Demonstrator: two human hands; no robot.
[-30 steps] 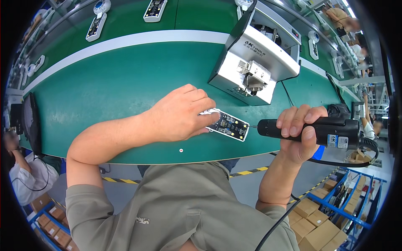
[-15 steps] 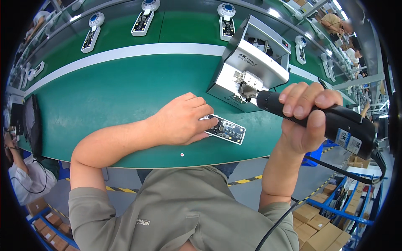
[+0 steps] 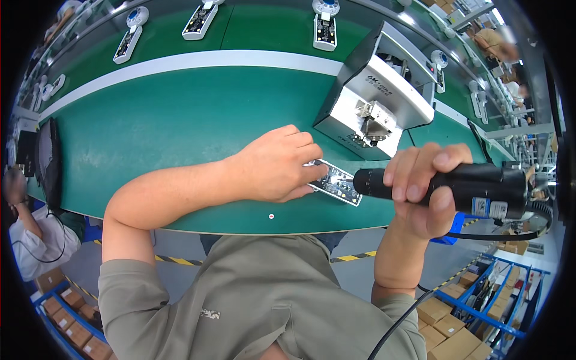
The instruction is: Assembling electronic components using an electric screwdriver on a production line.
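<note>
Down on the green conveyor belt (image 3: 180, 132), just in front of the silver screw feeder (image 3: 375, 105): a small circuit board (image 3: 339, 183), flat, long axis slanting from upper left to lower right, near end aimed at the belt's front edge.

Pressed onto the board's left half: left hand (image 3: 273, 165), palm down, fingers (image 3: 300, 144) curled together and bearing on the board, thumb tucked underneath along the near side. Pinning rather than lifting; board flush with the belt.

Wrapped around a black electric screwdriver (image 3: 447, 187), to the right of the feeder and slightly nearer the body: right hand (image 3: 423, 192), all fingers closed tight about the barrel. Screwdriver held nearly level, long axis left to right, round tip end pointing left at the board's right end and just beside it; contact between tip and board impossible to tell. Black cable (image 3: 510, 234) looping from the tool's rear, down and back under the wrist.

Beyond the feeder, on the far lane of the belt past the white stripe (image 3: 198, 60): several white handheld devices (image 3: 201, 21), laid lengthwise across the lane, well apart from each other. Left of the feeder, at the belt's far left edge: a seated person (image 3: 36, 234) in a white sleeve. Below right of the feeder, on the floor: blue racks with cardboard boxes (image 3: 450, 327).
</note>
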